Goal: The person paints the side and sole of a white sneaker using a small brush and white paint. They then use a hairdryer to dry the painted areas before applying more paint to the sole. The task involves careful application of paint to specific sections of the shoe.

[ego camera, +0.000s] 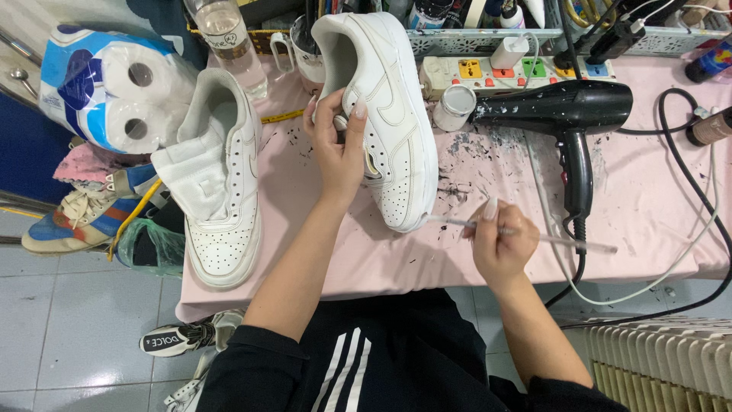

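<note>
Near the table's [457,259] front edge, the left hand [339,149] grips a white shoe [393,114] tilted on its side, fingers wrapped around its collar. The right hand [499,240] pinches a thin brush [534,236], tip at the toe. A slip of the tilted shoe could smear paint; the hairdryer [564,111] cord lies close by.

The left hand [339,149] grips a white leather sneaker [389,114] by its side, tilted up on the pink cloth-covered tabletop [648,198]. The right hand [499,244] holds a thin paintbrush [534,236] whose tip touches the sneaker's toe. A second white sneaker [225,183] lies to the left, a black hairdryer [564,114] to the right.
</note>
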